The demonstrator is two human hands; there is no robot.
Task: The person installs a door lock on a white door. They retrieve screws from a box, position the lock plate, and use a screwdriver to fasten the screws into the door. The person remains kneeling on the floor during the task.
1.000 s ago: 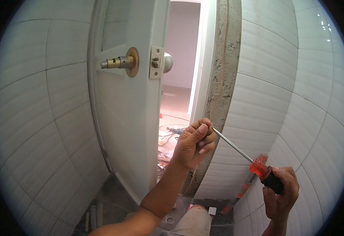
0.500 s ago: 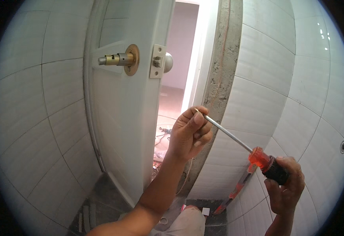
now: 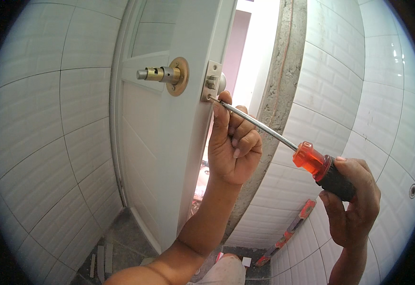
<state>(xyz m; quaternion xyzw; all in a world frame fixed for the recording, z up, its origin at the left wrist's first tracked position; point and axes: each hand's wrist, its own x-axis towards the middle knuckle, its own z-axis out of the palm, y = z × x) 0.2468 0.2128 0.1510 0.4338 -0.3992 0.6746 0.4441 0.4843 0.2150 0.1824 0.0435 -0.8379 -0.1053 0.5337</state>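
**Screwdriver tip at the latch plate**

I am gripping the black end of the screwdriver (image 3: 312,161) handle with my right hand (image 3: 350,209), fingers wrapped closed around it, low on the right. Its orange front part and long steel shaft are running up and left to the metal latch plate (image 3: 211,81) on the edge of the white door (image 3: 160,156), where the tip is touching the plate's lower end. My left hand (image 3: 233,147) is curled around the shaft near the tip, thumb reaching up beside the plate, fingers folded over the steel.

Left of the plate, a brass rosette with a bare lock spindle (image 3: 162,74) is sticking out of the door face. A round knob is peeking out behind the plate on the far side. To the right, the raw concrete door jamb (image 3: 283,95) is standing between the opening and the white tiled wall (image 3: 350,85). An orange spirit level (image 3: 290,230) is leaning against that wall down near the floor. I am seeing no packages, labels or signs.
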